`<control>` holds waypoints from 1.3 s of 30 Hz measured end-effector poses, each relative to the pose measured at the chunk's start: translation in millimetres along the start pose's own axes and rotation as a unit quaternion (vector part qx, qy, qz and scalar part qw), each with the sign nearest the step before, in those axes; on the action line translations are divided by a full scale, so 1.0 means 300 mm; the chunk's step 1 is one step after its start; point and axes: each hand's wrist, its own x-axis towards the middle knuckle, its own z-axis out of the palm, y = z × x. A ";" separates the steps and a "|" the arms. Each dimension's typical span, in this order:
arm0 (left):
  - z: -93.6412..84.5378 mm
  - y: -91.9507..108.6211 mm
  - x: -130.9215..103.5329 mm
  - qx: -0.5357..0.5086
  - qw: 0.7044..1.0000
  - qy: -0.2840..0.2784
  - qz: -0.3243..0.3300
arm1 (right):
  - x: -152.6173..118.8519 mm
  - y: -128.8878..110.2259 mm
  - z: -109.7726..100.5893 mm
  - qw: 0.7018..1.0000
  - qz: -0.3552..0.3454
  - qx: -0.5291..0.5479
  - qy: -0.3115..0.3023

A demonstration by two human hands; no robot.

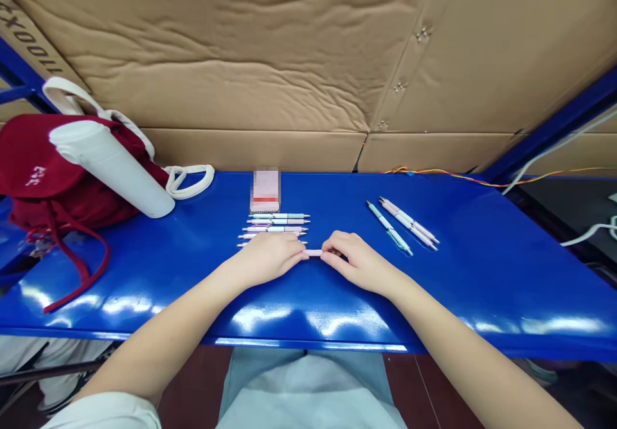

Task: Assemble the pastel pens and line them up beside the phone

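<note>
Between my two hands is a pale pink pen [314, 253], held level just above or on the blue table. The fingertips of my left hand [272, 257] close on one end, and my right hand [354, 261] pinches the other. Both ends of the pen are hidden by fingers. Just beyond my left hand lies a column of several pens [277, 221], side by side, some partly covered by that hand. To the right of my right hand rest a green-and-white pen [389, 227] and a few pink-and-white pens [409, 222], lying slantwise.
A phone-like pink rectangle [265, 190], blurred, lies behind the pen column. On the left are a red bag [72, 178] with cords and a white bottle [113, 169]. Cardboard [289, 63] walls the back of the blue table [482, 275]. Thin wires [443, 172] run along the back right.
</note>
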 end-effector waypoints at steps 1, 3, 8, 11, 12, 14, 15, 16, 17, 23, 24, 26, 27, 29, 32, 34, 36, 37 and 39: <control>0.000 0.000 0.000 -0.003 1.000 -0.002 0.000 | 0.001 0.002 0.000 1.000 -0.002 -0.011 -0.006; 0.001 0.001 -0.001 -0.008 1.000 -0.006 0.001 | 0.004 0.006 0.002 1.000 -0.001 -0.025 -0.012; 0.001 0.005 0.000 -0.008 1.000 -0.012 0.003 | 0.007 0.011 0.012 1.000 -0.010 -0.023 0.005; 0.002 0.004 -0.001 -0.009 1.000 -0.013 -0.003 | 0.006 0.011 0.017 1.000 -0.011 -0.024 0.017; 0.003 0.003 -0.001 -0.012 1.000 -0.014 -0.005 | 0.005 0.010 0.017 0.999 -0.010 -0.024 0.021; 0.004 0.001 -0.002 -0.019 1.000 -0.016 -0.007 | 0.004 0.008 0.018 0.999 -0.010 -0.023 0.026; 0.004 0.000 -0.002 -0.024 1.000 -0.018 -0.006 | 0.004 0.006 0.018 0.999 -0.010 -0.021 0.026; 0.003 -0.001 -0.002 -0.030 0.999 -0.020 -0.006 | 0.004 0.005 0.017 0.999 -0.009 -0.017 0.025; 0.001 -0.001 -0.002 -0.036 0.999 -0.022 -0.005 | 0.004 0.003 0.017 1.000 -0.009 -0.012 0.025; -0.016 0.001 0.000 -0.062 0.997 -0.032 -0.016 | 0.006 -0.001 0.014 0.999 -0.008 0.011 0.039; -0.017 0.000 -0.001 -0.061 0.998 -0.028 -0.015 | 0.006 -0.001 0.013 0.999 -0.007 0.011 0.036; -0.017 -0.002 -0.002 -0.049 0.999 -0.013 -0.011 | 0.007 0.002 0.009 1.000 -0.012 0.008 0.025; -0.016 -0.003 -0.004 -0.041 0.999 -0.003 -0.009 | 0.008 0.004 0.007 1.000 -0.020 0.005 0.018; -0.014 -0.005 -0.006 -0.027 1.000 0.016 -0.001 | 0.007 0.008 0.005 0.999 -0.037 0.002 0.003; -0.012 -0.008 -0.009 -0.020 0.999 0.043 0.013 | 0.006 0.012 0.008 0.999 -0.042 0.001 -0.010; -0.011 -0.008 -0.011 -0.021 0.999 0.047 0.014 | 0.005 0.013 0.011 0.999 -0.032 0.002 -0.002; -0.011 -0.006 -0.011 -0.027 0.999 0.040 0.009 | 0.004 0.013 0.012 1.000 -0.024 0.003 0.017; -0.011 -0.005 -0.012 -0.030 0.999 0.034 0.005 | 0.004 0.012 0.013 0.999 -0.022 0.001 0.025; -0.011 -0.004 -0.011 -0.034 0.999 0.027 0.001 | 0.004 0.010 0.013 0.999 -0.023 -0.007 0.029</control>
